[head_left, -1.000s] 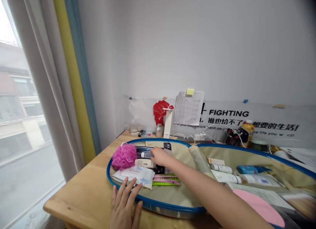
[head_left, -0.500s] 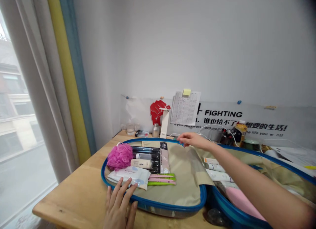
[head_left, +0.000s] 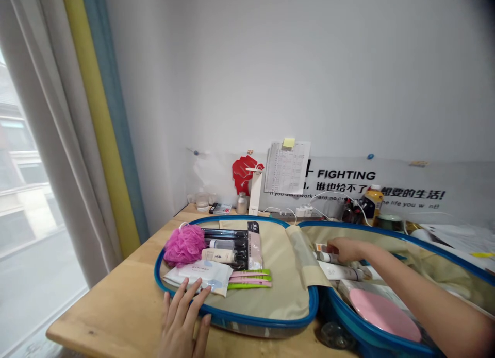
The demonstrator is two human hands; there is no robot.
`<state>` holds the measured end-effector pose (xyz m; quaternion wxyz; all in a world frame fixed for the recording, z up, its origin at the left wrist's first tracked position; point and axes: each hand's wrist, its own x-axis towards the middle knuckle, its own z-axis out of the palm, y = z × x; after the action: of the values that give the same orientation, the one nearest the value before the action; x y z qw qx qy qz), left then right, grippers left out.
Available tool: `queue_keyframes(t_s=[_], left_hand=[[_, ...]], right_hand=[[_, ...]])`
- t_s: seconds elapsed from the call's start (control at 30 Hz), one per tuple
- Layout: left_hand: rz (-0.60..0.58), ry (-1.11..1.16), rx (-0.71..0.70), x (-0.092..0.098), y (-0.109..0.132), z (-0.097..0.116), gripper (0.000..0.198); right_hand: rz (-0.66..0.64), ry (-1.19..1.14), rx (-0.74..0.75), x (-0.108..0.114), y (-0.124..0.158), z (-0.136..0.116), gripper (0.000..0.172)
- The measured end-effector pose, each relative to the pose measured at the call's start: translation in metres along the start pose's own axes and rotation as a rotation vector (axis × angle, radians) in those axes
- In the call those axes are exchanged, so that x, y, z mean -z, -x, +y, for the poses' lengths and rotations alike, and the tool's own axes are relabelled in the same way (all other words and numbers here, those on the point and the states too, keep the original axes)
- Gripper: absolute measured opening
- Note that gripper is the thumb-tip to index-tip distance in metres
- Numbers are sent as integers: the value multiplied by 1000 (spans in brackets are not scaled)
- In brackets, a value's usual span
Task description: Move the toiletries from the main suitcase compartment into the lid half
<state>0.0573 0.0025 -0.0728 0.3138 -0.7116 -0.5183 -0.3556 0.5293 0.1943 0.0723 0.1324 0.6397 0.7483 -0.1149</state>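
An oval zip case with blue edges lies unfolded on the wooden table. Over the front rim of its left half [head_left: 270, 322], my left hand [head_left: 183, 317] has its fingers spread, touching the edge of a white pack of wipes [head_left: 204, 275]. My right hand [head_left: 350, 251] reaches into the right half [head_left: 406, 239], fingers curled down on a small white tube [head_left: 328, 257]; its fingertips are partly hidden. Beside that tube are a larger white tube [head_left: 340, 272] and a small orange-and-white box [head_left: 320, 247]. A pink oval item [head_left: 382, 314] lies nearer me.
In the left half sit a pink bath puff [head_left: 185, 244], a cream tube [head_left: 218, 255], a black-backed package [head_left: 254, 244] and green-and-pink sticks [head_left: 250, 278]. Behind stand a silver jar [head_left: 242, 203], a power strip [head_left: 304, 210] and an orange bottle [head_left: 373, 201].
My right hand has moved right and down, from above the case's back edge to the tubes in the right half. My left hand has stayed by the wipes. The view has shifted slightly.
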Motion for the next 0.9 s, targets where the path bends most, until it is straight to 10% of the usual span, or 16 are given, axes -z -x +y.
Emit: queue_keyframes(t_s=[0.23,0.43,0.6,0.9], left_hand=[[10,-3,-9,2,-3,1,46],[12,3,-15,2,-3,0,47],[11,2,-12,1,-2,0,47],[12,-45,-35,-2,0,-3,45]], right_hand=[[63,12,-74,7,14,-10,20],[311,-154,-56,54,33,-34,25],[384,-169,196,73,23,-120,33],[265,-24,341,42,-21,-279,39]])
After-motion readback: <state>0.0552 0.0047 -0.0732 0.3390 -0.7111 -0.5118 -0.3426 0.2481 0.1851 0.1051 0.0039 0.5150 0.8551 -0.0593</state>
